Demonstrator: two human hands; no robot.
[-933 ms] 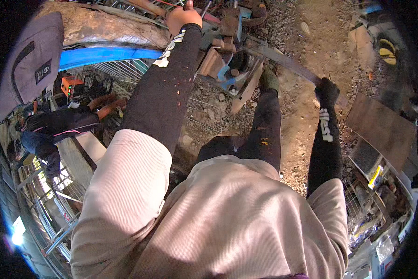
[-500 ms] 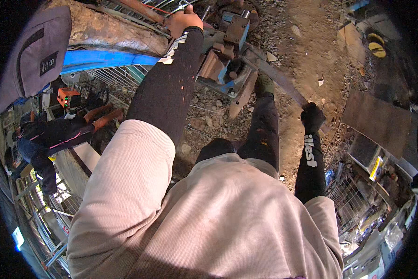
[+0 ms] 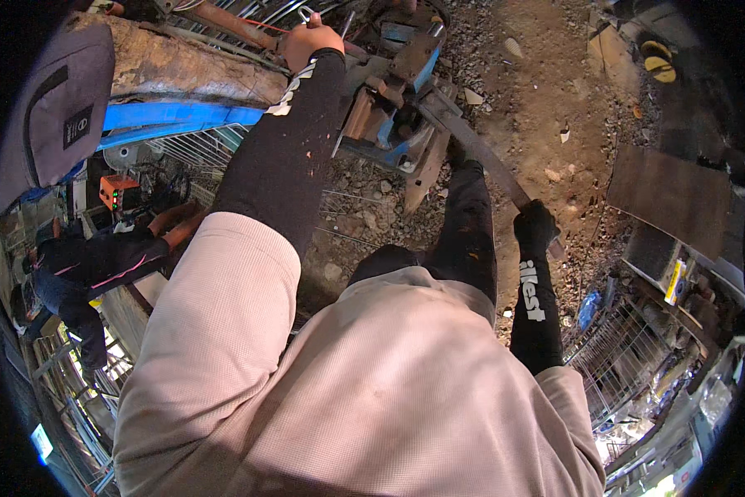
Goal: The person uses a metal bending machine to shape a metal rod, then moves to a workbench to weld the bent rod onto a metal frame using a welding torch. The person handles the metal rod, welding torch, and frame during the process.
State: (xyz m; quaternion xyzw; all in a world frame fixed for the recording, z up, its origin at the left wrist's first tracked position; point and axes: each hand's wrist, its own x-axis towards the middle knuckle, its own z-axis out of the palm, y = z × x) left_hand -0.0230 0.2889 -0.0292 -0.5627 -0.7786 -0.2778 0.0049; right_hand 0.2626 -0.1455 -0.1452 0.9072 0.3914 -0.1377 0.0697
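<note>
Metal bar [image 3: 487, 160], flat and dark, slants from the right edge of the blue-and-rust machine [image 3: 385, 128] down toward us, over the dirt ground [image 3: 554, 99]. We have our dark-covered right hand [image 3: 536, 228] closed round it near the free end, with a short stub showing past the fist. Well apart, beyond the machine's left edge, our bare left hand [image 3: 310, 43] is curled, fingers bent in; a metal loop [image 3: 307, 13] shows just past it, but we cannot tell whether the hand grips it.

Our trousered leg [image 3: 467, 219] stands close beside the bar, narrowing the space below it, and a pointed brown piece [image 3: 426, 174] juts from the machine's near right corner. Left of our left hand lies a brown slab [image 3: 190, 62] with a blue strip [image 3: 182, 116] along its near edge and a grey bag [image 3: 70, 116] at its left end. Farther left we see an orange box [image 3: 111, 192] and a bending co-worker [image 3: 82, 269]. Rightward are a brown sheet [image 3: 670, 199] and, nearer us, a wire rack [image 3: 625, 356].
</note>
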